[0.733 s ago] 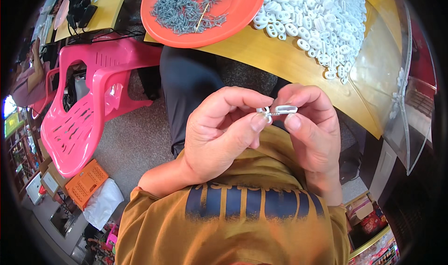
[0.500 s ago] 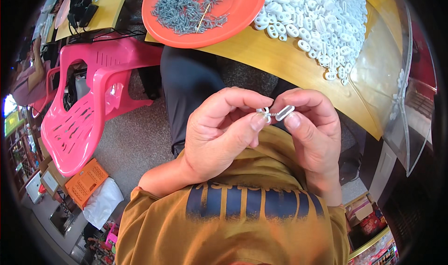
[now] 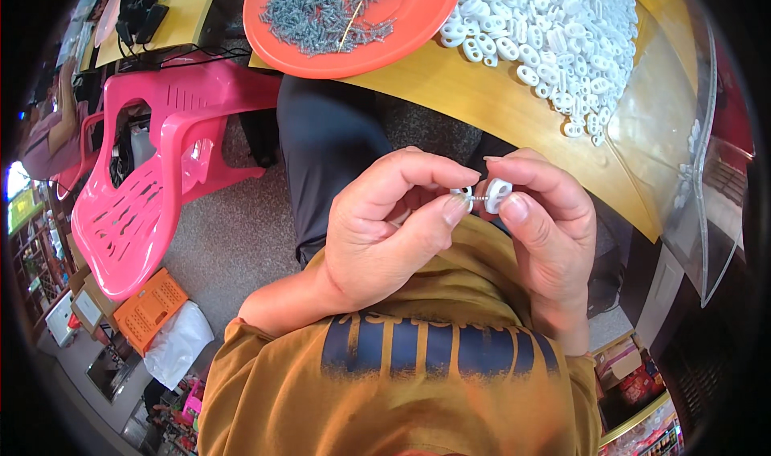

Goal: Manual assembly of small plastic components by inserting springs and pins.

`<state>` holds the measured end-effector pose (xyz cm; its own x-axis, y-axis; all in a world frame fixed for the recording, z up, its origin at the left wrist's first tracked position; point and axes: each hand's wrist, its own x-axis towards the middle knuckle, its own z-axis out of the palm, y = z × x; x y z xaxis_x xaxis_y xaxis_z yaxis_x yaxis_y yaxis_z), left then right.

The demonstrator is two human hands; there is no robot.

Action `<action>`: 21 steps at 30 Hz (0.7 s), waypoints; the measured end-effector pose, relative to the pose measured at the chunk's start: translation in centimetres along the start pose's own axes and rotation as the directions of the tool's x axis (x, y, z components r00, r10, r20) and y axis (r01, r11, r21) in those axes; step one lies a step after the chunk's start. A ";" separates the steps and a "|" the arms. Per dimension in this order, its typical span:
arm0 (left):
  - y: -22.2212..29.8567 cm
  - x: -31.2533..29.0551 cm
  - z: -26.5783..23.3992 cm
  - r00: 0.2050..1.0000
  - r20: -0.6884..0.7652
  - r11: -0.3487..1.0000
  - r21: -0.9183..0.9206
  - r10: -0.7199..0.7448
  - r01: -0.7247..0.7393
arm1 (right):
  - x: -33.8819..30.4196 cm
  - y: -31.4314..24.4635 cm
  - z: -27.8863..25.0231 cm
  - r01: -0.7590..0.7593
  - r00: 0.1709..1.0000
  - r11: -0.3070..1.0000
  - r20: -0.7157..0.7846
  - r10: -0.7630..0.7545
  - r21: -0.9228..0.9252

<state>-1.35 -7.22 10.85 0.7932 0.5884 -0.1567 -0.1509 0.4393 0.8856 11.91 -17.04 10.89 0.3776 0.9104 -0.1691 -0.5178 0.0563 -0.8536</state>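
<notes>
Above my lap, both hands meet over one small pair of parts. My left hand (image 3: 384, 230) pinches a white plastic piece between thumb and index finger, which cover most of it. My right hand (image 3: 556, 221) pinches a white oval plastic piece with holes (image 3: 498, 193) in the same way. A short thin metal spring (image 3: 480, 198) bridges the gap between the two pieces. Ahead on the table, many similar white pieces (image 3: 554, 38) lie in a heap. Left of them, a round red tray (image 3: 426, 30) holds a pile of small grey springs (image 3: 321, 30).
The yellow table (image 3: 450, 87) curves across in front of me. A clear plastic sheet (image 3: 666, 135) borders its right side. To the left stands a pink plastic chair (image 3: 132, 207), with an orange crate (image 3: 151, 311) and a white plastic bag (image 3: 178, 348) behind it. A thin golden stick (image 3: 349, 29) lies on the springs.
My right fingers have turned the oval piece, so its holed face shows instead of its long narrow side. Both hands have shifted slightly to the right, and the spring now lies straight between the pieces.
</notes>
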 end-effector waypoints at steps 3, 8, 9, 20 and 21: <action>-0.1 0.0 0.0 1.000 0.003 1.000 0.013 0.006 -0.006 | 0.0 0.0 0.0 0.018 1.000 0.997 0.002 -0.018 -0.073; 0.0 -0.1 0.0 0.998 -0.030 0.986 0.156 0.059 -0.053 | 0.0 -0.1 0.0 0.060 0.998 0.981 0.017 -0.057 -0.187; 0.0 -0.1 -0.1 0.996 -0.039 0.966 0.248 0.083 -0.071 | 0.0 -0.2 0.0 0.085 0.996 0.962 0.025 -0.081 -0.259; -0.5 0.0 0.3 0.983 -0.090 0.934 0.334 0.162 -0.124 | 0.2 -0.4 0.6 0.215 0.976 0.821 0.083 -0.202 -0.528; -0.4 -0.1 0.3 0.981 -0.094 0.934 0.331 0.172 -0.132 | 0.1 -0.5 0.8 0.162 0.985 0.846 0.040 -0.165 -0.508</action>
<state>-1.16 -7.66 10.59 0.6964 0.7164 -0.0424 -0.0505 0.1079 0.9929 11.58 -16.67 11.68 0.4270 0.9042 -0.0061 0.0129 -0.0129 -0.9998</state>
